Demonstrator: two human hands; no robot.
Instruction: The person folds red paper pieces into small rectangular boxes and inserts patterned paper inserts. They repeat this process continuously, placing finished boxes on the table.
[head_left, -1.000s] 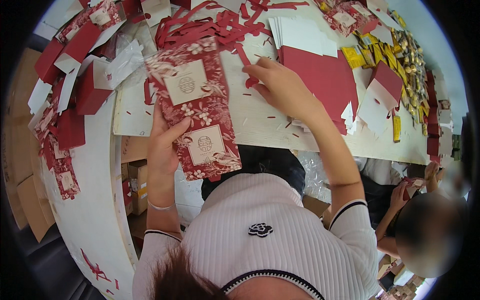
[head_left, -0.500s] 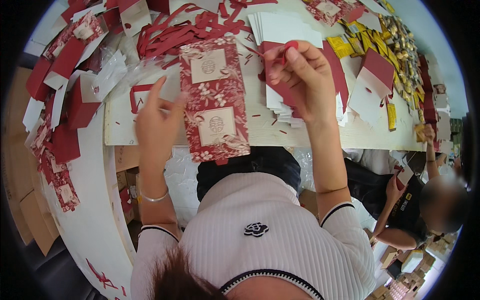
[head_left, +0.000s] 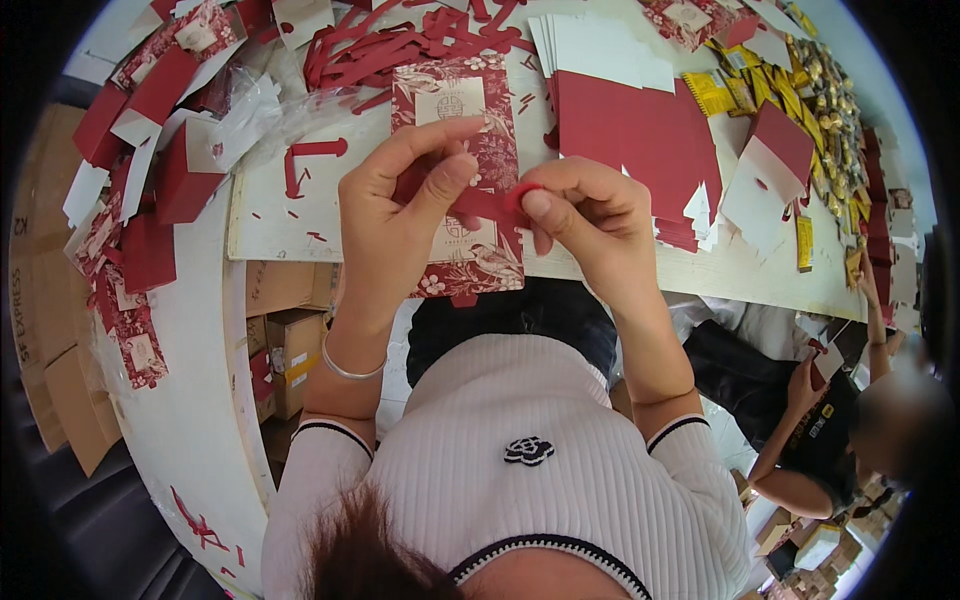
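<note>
In front of me, my left hand (head_left: 402,205) and my right hand (head_left: 592,222) are close together above a flat printed box piece (head_left: 470,280). This piece is red with pale flowers, birds and framed cream panels. Between the hands runs a red strip (head_left: 482,205) with a rounded end. My right thumb and index finger pinch that rounded end. The strip's other end goes into my left hand, whose thumb and fingers curl round it while the index finger reaches across. Part of the strip is hidden behind my left fingers.
Red strips (head_left: 400,40) lie heaped at the far side of the table. Stacked red and white card sheets (head_left: 630,120) sit to the right, near yellow packets (head_left: 710,92). Folded red boxes (head_left: 150,95) crowd the left. At far right a co-worker's hand (head_left: 803,385) holds a card piece.
My right hand has come down and nearer with the strip. The left hand, open before, has moved right over the printed piece and closed on the strip's other end.
</note>
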